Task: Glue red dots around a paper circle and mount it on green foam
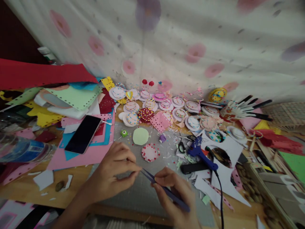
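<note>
Tweezers (164, 189): we are gripping them in closed right hand (176, 194); left hand (116, 173) pinching at tip, contents unclear. Slack pinch risking any piece dropping among scraps (175, 140) ahead.

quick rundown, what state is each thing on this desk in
left hand, fingertips pinched at the tip of the tweezers
right hand, closed around the tweezers
tweezers, held slanted over the mat
phone, face up, screen dark
glue gun, lying on its side, cord attached
plastic bottle, lying on its side
</note>
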The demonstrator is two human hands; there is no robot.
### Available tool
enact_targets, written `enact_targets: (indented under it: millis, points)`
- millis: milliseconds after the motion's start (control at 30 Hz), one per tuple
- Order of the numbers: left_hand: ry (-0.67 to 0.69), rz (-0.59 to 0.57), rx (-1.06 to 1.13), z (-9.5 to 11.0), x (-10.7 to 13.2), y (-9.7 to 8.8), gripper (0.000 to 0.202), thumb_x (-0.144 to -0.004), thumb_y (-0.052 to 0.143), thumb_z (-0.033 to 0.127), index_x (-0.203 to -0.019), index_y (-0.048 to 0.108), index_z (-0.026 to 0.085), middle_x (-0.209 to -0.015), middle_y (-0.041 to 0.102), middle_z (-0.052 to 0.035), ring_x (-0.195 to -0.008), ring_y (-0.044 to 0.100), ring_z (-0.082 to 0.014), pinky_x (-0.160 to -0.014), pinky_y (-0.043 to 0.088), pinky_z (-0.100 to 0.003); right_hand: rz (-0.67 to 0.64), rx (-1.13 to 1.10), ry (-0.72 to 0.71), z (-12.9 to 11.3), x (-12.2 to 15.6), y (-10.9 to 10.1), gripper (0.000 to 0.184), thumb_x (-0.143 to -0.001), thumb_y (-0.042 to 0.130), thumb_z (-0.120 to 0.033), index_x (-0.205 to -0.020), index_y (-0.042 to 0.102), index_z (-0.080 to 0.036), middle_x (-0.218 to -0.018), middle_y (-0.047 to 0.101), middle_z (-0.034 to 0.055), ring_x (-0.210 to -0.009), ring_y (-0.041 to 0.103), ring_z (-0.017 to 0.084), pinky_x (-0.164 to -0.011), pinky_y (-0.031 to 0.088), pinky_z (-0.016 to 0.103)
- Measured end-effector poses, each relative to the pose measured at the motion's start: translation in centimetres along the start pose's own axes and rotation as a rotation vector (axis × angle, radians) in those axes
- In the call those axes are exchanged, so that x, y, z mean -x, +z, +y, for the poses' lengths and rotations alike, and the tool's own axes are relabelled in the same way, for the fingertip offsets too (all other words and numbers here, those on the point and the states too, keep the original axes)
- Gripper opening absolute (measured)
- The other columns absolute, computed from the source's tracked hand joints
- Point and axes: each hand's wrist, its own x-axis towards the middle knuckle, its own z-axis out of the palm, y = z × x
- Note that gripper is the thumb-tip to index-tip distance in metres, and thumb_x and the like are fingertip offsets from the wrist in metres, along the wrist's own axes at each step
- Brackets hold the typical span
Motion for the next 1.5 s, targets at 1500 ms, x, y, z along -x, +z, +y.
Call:
enact_targets:
  millis: [1500]
  points:
    - [-0.441, 0.151, -0.037, -4.8, 4.1, 0.1, 0.027, -0.094, 0.036, 0.022, -0.067, 0.038, 0.02, -0.064, 0.04, 0.0035, -0.059, 0.043, -0.0125, -0.055, 0.036, -0.024, 0.39, 0.268, 0.082, 4.1, 2.6, -3.0, 0.009, -0.086, 0.061, -0.017, -0.093, 0.059, -0.022, -0.081, 0.063, 0.0027, -0.076, 0.063, 0.013, -0.065, 0.052, 0.02]
